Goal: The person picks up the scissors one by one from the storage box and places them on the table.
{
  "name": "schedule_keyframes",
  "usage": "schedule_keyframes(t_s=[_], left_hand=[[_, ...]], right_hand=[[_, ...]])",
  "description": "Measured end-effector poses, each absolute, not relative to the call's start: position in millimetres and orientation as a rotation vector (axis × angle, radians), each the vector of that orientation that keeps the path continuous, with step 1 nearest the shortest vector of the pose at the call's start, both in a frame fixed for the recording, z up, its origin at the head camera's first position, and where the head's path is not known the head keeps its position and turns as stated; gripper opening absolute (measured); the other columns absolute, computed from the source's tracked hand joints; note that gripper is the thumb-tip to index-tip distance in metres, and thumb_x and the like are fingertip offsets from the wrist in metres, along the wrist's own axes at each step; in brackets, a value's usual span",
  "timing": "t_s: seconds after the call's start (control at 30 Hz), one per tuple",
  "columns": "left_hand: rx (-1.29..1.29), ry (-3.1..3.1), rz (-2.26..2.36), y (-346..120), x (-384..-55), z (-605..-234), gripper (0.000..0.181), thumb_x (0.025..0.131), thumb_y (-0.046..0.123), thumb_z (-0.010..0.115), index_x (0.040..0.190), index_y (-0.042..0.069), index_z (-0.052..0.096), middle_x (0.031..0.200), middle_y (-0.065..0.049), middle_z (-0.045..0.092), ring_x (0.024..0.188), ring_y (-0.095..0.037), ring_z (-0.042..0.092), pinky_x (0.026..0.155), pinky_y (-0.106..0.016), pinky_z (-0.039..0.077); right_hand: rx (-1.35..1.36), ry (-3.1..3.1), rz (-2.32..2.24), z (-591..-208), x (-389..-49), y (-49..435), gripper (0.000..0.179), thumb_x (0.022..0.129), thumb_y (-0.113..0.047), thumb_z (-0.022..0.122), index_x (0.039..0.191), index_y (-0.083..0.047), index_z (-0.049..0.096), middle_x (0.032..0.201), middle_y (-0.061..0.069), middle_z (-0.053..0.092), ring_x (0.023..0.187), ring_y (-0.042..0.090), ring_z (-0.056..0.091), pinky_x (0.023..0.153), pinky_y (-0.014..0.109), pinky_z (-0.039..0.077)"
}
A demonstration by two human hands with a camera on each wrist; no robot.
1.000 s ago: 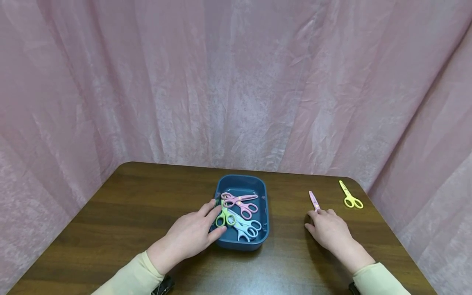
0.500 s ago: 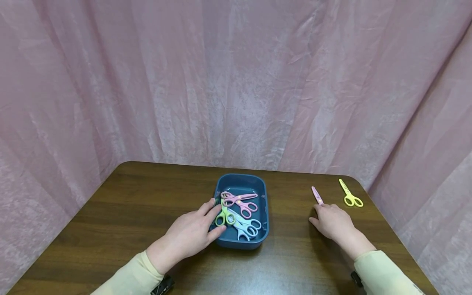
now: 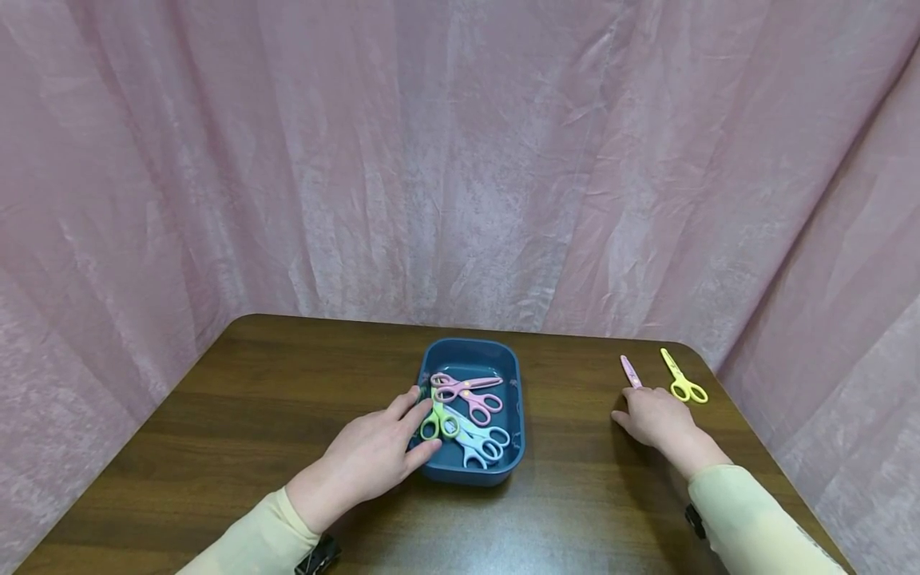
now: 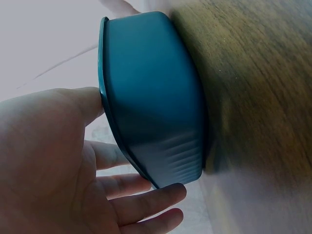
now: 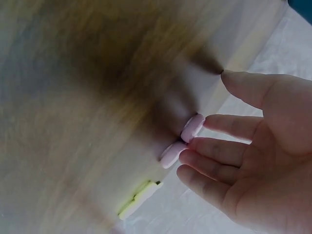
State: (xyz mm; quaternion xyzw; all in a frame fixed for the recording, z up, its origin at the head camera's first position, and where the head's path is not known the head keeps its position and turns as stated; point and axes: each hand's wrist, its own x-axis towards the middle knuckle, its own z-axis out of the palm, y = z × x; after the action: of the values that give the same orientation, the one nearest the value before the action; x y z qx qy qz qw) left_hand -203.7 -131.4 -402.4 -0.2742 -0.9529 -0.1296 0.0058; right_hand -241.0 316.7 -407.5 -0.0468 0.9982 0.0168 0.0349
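My left hand (image 3: 374,451) rests on the left rim of a dark blue plastic bin (image 3: 470,477), thumb and relaxed fingers at its edge. Inside lie pink scissors (image 3: 467,390), green scissors (image 3: 437,419) and light blue scissors (image 3: 480,438). To the right, my right hand (image 3: 654,415) covers the handles of another pair of pink scissors (image 3: 630,372) lying on the table, its blade pointing away. In the right wrist view the extended fingertips touch the pink handle loops (image 5: 192,127), while the thumb stands apart at the table.
Yellow scissors (image 3: 683,382) lie near the table's right edge, just beyond my right hand. The brown wooden table (image 3: 287,375) has rounded far corners. A pink curtain (image 3: 460,200) hangs behind it and along the right side.
My right hand and the pink scissors under it have slid away from me and to the right, nearer the yellow scissors. The left hand and the bin hold still.
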Motion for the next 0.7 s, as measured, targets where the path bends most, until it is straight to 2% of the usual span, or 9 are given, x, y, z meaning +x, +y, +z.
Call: schedule_keyframes(t_s=[0.23,0.47,0.7], left_hand=[[-0.85,-2.988,-0.407,-131.3,-203.9,-403.0,0.069,0.11,0.054,0.065,0.162,0.009,0.057,0.168,-0.022,0.048,0.132,-0.043,0.068,0.104,-0.06,0.058],[-0.861,-2.971,-0.412,-131.6,-201.9,-402.0,0.068,0.11,0.052,0.065,0.16,0.008,0.058,0.167,-0.022,0.049,0.131,-0.043,0.069,0.103,-0.059,0.059],[-0.861,-2.971,-0.412,-131.2,-203.3,-403.0,0.067,0.11,0.052,0.065,0.16,0.008,0.058,0.167,-0.022,0.05,0.131,-0.042,0.069,0.103,-0.059,0.059]], right_hand=[[-0.093,3.038,0.023,-407.5,-246.7,325.5,0.039,0.105,-0.03,0.075,0.112,0.007,0.069,0.106,0.031,0.074,0.095,0.054,0.071,0.075,0.065,0.059],[-0.078,3.03,0.011,-409.7,-252.6,333.2,0.037,0.105,-0.03,0.075,0.108,0.006,0.067,0.101,0.032,0.073,0.093,0.053,0.072,0.074,0.064,0.058],[-0.046,3.022,0.012,-410.4,-259.7,339.7,0.038,0.105,-0.03,0.073,0.112,0.007,0.068,0.104,0.032,0.074,0.097,0.053,0.073,0.076,0.063,0.059]])
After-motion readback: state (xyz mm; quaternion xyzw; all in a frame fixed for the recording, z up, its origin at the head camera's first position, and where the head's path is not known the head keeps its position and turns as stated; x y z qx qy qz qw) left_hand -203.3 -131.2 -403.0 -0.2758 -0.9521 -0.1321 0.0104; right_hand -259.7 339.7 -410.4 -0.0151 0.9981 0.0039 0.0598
